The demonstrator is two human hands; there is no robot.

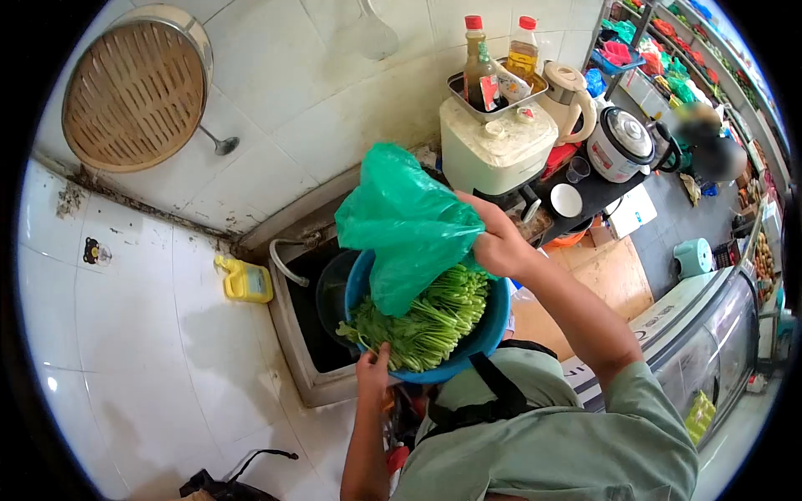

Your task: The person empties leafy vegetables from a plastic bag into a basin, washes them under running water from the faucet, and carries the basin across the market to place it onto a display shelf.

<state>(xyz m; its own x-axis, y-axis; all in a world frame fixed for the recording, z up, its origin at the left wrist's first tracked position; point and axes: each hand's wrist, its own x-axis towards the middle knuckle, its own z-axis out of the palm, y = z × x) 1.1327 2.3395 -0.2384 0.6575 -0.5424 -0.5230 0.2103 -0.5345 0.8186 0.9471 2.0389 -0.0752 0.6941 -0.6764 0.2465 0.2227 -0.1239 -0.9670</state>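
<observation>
A blue basin (pixel 499 324) rests over the sink's edge and holds a heap of leafy greens (pixel 439 321) with pale stems. Above the greens, a green plastic bag (pixel 401 221) hangs from my right hand (pixel 501 238), whose fingers are closed on it. The bag covers the upper left of the heap. At the basin's near left rim is my left hand (pixel 373 367), its thumb and fingers around the edge of the greens; what exactly they pinch is too small to make out.
The sink (pixel 305 367) has a faucet (pixel 286 263) and a dark bowl inside. A yellow bottle (pixel 248 280) stands left of it. Beyond the basin are a white container (pixel 493 146), sauce bottles, a kettle (pixel 568 100) and a rice cooker (pixel 618 146). A woven basket (pixel 136 96) hangs on the wall.
</observation>
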